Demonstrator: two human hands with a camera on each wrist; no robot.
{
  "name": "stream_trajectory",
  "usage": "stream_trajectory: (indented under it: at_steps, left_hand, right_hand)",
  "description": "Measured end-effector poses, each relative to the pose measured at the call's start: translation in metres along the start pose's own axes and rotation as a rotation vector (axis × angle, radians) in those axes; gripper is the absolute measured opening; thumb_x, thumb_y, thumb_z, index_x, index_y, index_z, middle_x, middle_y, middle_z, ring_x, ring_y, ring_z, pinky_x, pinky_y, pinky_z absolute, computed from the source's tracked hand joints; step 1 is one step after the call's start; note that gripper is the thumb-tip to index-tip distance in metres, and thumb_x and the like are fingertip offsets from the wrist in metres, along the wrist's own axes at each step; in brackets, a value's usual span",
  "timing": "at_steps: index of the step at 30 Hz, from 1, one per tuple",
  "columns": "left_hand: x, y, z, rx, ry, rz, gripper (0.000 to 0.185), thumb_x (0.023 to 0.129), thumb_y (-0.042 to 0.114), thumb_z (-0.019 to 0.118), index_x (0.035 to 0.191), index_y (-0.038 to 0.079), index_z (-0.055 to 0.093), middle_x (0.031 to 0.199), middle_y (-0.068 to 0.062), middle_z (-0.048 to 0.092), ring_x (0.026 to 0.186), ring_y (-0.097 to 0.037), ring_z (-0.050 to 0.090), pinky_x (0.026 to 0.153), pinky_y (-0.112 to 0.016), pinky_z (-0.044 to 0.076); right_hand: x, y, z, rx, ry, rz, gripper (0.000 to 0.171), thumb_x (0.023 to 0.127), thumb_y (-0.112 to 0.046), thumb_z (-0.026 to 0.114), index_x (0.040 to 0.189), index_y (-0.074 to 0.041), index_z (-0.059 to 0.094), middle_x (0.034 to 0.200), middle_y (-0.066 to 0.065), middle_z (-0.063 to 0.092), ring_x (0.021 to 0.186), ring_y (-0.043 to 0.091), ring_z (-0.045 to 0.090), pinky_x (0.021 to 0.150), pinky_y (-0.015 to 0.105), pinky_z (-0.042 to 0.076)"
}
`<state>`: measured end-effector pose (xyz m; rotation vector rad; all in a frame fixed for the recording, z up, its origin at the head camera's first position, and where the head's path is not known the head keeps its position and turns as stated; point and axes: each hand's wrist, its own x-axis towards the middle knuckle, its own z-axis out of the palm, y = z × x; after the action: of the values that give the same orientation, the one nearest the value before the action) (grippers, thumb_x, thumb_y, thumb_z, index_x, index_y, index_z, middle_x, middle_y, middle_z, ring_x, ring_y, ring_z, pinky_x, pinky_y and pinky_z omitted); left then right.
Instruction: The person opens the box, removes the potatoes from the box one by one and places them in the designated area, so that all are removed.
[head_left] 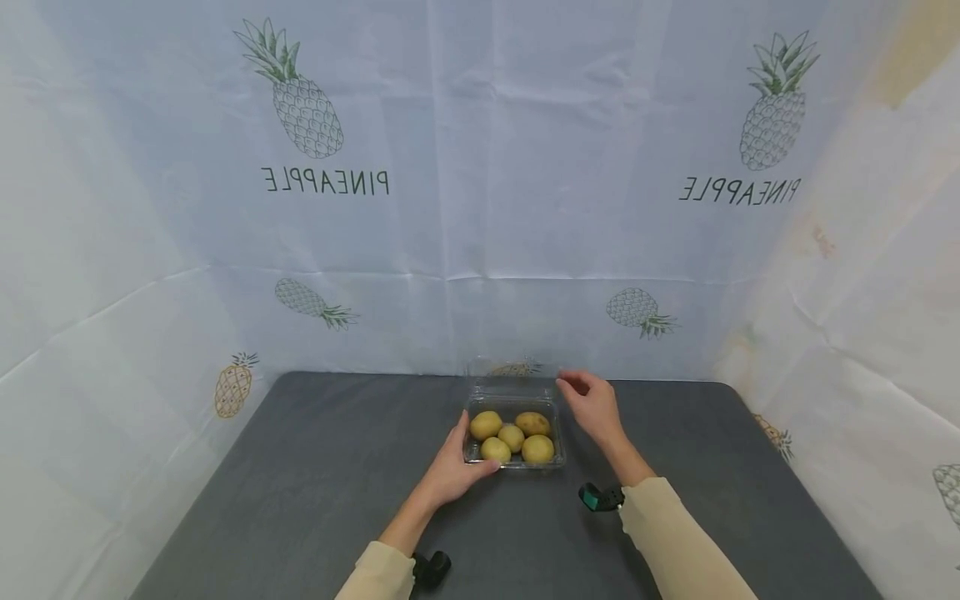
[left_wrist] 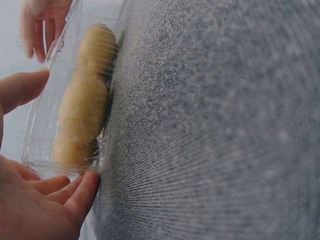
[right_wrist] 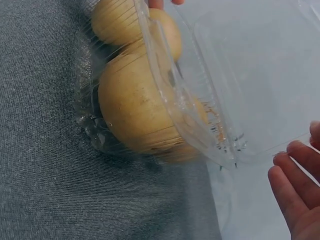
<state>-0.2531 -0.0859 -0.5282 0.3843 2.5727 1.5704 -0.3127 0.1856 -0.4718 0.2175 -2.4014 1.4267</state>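
Clear plastic clamshell, lid up, holding potatoes, mid grey worktop; left hand grips its near-left corner; right hand beside lid, fingers loosely apart, empty.

**Free room around the open box**

The grey counter lay bare on both sides, so a hand could pass freely to the left and to the right. The clear box stood near the far edge, with its raised lid just before the cloth backdrop; behind it there was little room. The left hand closed off the box's left side and near-left corner. The right hand hovered at the lid's right corner. The potatoes filled the box, but from above it stood open.
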Motion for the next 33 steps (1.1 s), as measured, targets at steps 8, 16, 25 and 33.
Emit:
stream_trajectory:
  at_steps: [8,16,25,33]
  left_hand:
    - [0.000,0.000,0.000,0.019,-0.007,-0.005,0.105,0.093,0.039,0.076,0.163,0.003,0.006,0.165,-0.027,0.016,0.149,-0.044,0.027,0.114,-0.060,0.031]
    - [-0.001,0.002,0.001,0.028,0.002,-0.008,0.105,0.093,0.039,0.076,0.163,0.001,0.007,0.165,-0.027,0.016,0.149,-0.044,0.027,0.115,-0.061,0.030]
    - [-0.002,0.003,0.002,0.058,0.016,-0.034,0.105,0.092,0.042,0.075,0.163,0.003,0.008,0.165,-0.027,0.017,0.150,-0.046,0.021,0.114,-0.066,0.027]
    - [-0.003,0.005,0.002,0.058,0.024,-0.040,0.105,0.092,0.041,0.075,0.163,0.003,0.008,0.165,-0.026,0.016,0.150,-0.046,0.020,0.114,-0.067,0.027]
  right_hand:
    - [0.006,0.010,0.007,-0.028,0.004,0.026,0.024,0.101,-0.017,0.066,0.116,0.000,0.073,0.110,0.016,0.073,0.099,0.032,0.068,0.083,0.049,0.056]
    - [0.008,0.023,0.011,-0.053,-0.031,0.070,0.027,0.103,-0.017,0.064,0.119,0.002,0.072,0.106,0.016,0.073,0.097,0.031,0.068,0.081,0.047,0.057]
    - [0.009,0.029,0.016,-0.055,-0.082,0.150,0.028,0.103,-0.018,0.063,0.121,0.002,0.071,0.107,0.015,0.073,0.097,0.031,0.070,0.080,0.046,0.058]
    - [0.008,0.033,0.019,-0.073,-0.117,0.177,0.031,0.102,-0.019,0.064,0.126,0.001,0.068,0.113,0.017,0.072,0.101,0.032,0.069,0.083,0.047,0.057]
